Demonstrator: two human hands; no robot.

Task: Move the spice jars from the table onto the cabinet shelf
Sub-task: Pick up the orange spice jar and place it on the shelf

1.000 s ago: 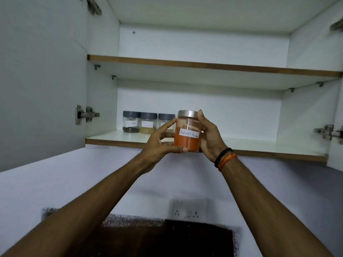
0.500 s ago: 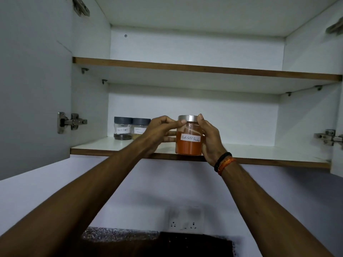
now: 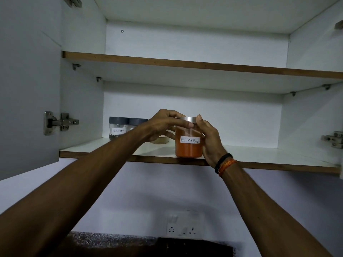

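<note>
A jar of orange powder labelled "Red chilli Powder" [image 3: 188, 148] with a silver lid stands on the front edge of the lower cabinet shelf [image 3: 259, 157]. My right hand [image 3: 208, 139] wraps its right side. My left hand [image 3: 163, 125] grips it from the left, thumb on the lid. Behind, at the shelf's back left, stands a dark-lidded jar labelled "Black Pepper" [image 3: 117, 129]. A second dark-lidded jar [image 3: 136, 122] beside it is mostly hidden by my left hand. The base of a third jar [image 3: 159, 140] shows below my left hand.
The cabinet door [image 3: 27, 89] hangs open at the left with a metal hinge [image 3: 59, 122]. An upper shelf [image 3: 204, 65] runs above. Another hinge [image 3: 333, 139] sits on the right wall. Below are a wall socket panel [image 3: 183, 224] and a dark countertop [image 3: 148, 245].
Both hands carried the red chilli jar up and forward from below the shelf edge and set it down on the shelf's front edge. The left hand shifted from the jar's side towards its lid.
</note>
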